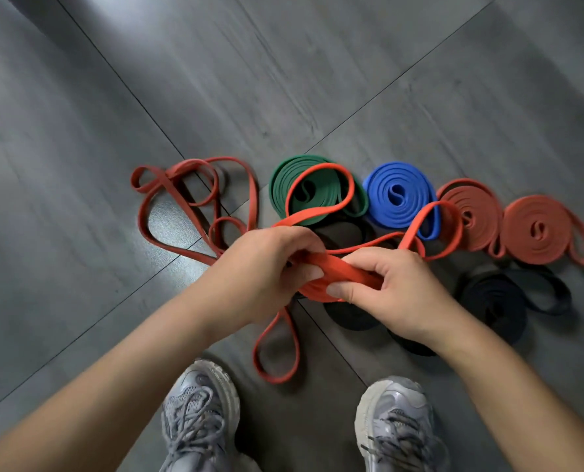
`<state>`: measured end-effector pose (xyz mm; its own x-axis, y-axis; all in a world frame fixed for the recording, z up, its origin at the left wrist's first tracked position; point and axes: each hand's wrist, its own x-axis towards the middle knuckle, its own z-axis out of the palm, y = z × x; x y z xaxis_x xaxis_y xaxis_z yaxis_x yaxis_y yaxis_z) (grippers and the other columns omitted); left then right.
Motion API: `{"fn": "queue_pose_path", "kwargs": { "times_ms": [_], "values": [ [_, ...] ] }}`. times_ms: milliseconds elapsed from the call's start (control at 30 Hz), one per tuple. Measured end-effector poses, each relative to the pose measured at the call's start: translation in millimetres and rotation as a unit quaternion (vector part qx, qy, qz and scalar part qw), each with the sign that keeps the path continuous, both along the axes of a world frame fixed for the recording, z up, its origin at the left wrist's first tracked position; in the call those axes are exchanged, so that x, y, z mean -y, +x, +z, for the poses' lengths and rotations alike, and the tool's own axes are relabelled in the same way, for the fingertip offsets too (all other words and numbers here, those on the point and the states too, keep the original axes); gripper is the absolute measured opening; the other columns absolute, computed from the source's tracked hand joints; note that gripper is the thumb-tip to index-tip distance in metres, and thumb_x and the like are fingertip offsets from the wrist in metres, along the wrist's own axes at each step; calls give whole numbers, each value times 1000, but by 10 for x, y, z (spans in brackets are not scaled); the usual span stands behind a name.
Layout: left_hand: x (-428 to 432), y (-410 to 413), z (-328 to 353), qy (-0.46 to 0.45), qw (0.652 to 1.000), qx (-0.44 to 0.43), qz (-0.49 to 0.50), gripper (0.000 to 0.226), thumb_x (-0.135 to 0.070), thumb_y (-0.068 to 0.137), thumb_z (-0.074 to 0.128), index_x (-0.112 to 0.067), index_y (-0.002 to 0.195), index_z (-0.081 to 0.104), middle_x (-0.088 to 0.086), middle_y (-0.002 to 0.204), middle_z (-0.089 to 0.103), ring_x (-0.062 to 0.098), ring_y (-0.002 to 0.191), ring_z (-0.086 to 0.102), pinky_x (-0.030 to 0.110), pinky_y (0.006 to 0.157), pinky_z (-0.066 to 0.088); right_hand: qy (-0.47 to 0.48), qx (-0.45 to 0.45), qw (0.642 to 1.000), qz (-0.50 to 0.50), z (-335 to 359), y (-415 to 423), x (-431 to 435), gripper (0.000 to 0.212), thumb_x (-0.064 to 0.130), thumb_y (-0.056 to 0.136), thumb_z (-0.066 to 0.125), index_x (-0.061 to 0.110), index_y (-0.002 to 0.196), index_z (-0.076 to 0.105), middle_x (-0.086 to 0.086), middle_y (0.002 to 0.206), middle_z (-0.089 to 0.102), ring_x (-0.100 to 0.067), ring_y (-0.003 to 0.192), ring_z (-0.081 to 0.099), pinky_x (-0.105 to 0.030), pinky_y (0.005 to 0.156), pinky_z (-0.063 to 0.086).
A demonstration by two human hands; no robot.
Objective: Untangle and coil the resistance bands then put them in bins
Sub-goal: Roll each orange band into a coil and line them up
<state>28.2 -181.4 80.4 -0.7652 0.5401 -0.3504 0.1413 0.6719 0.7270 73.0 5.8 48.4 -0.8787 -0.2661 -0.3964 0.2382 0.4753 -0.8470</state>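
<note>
Floor (79,165) of grey tile carries everything, and no bin is in view. Sprawled widest is the red tangle (167,185) at the left, its loops crossing one another. Whether it joins the strand in the hands I cannot tell. To the right lie finished rolls in a row: a green coil (283,189), a blue coil (396,195) and two orange coils (471,212), with a black coil (495,298) nearer the person.

The red band (338,270) being worked is lifted above the floor at the centre. Its free loops trail over the green and blue rolls, and one hangs toward the shoes (198,403).

The left hand (266,270) curls round a folded bunch of it, and the right hand (396,287) pinches the same bunch between thumb and fingers.

The strap looks light, limp and rubbery. It is likely grippy rather than slick, and apt to spring open once let go. It is best held at the folded core, flat side pinned under a thumb, with the slack fed in without stretching it.
</note>
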Motion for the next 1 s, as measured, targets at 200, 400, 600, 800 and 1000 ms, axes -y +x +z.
{"fn": "queue_pose_path", "kwargs": {
  "times_ms": [200,400,600,800,1000],
  "values": [
    [44,22,-41,109,981,91,129,17,-14,80,68,-29,79,61,-12,72,66,3,69,62,20,71,51,-15,9,1000,-12,52,-86,-34,12,40,68,75,34,76,68,9,73,66,-5,66,60,-29,67,48],
    [92,94,45,-10,999,43,-15,17,-12,84,65,-21,98,61,-9,87,64,12,80,61,30,73,50,67,-1,996,58,87,-67,-3,13,33,74,76,30,85,71,12,67,64,-6,66,55,-29,64,43],
    [99,119,102,-41,997,-64,5,16,-23,77,64,-23,92,69,-9,80,68,20,74,64,35,68,52,77,-20,995,53,140,-84,70,20,44,71,74,33,87,69,15,64,61,-2,64,52,-26,66,45],
    [154,120,-33,49,983,27,176,30,-3,75,75,-29,86,67,-15,76,65,13,75,67,34,73,54,115,-26,991,55,142,-188,-32,17,34,72,74,32,88,68,15,68,60,-6,65,51,-26,66,41],
    [158,83,41,220,928,81,290,22,-7,70,73,-21,85,66,-10,73,71,9,73,68,24,73,54,107,-57,993,11,128,-211,-74,15,37,72,72,28,81,65,9,59,57,-5,60,51,-22,59,39]
  ]
}}
